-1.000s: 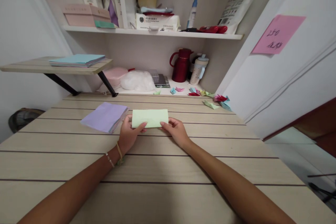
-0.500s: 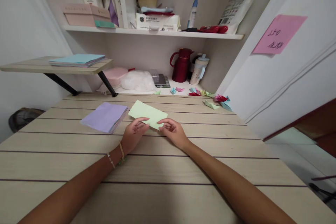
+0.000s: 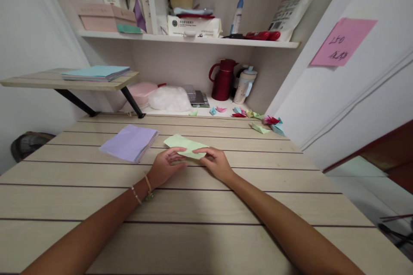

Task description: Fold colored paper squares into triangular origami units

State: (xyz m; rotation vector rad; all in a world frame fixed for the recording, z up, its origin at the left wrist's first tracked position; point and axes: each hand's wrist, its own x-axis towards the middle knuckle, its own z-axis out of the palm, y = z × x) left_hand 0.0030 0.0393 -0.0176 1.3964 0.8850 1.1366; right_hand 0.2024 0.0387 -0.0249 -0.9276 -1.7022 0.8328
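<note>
A pale green sheet of paper (image 3: 183, 142), now a narrow folded strip, is tilted above the slatted tabletop between my two hands. My right hand (image 3: 217, 163) pinches its near right corner between thumb and forefinger. The forefinger of my left hand (image 3: 166, 165) lies against the near left edge, while the left thumb stands apart below the paper. The curled fingers of both hands are partly hidden. To the left lies a stack of lilac paper (image 3: 129, 142).
Several small folded paper pieces lie by the back edge, including a green one (image 3: 259, 128) and a red one (image 3: 272, 120). Blue paper (image 3: 97, 72) sits on a small raised shelf (image 3: 38, 79). A red jug (image 3: 222, 79) and a cup (image 3: 245, 86) stand behind.
The green paper has tipped and now appears narrower, its far edge lower. My left thumb has moved off the paper. My right hand has barely shifted.
</note>
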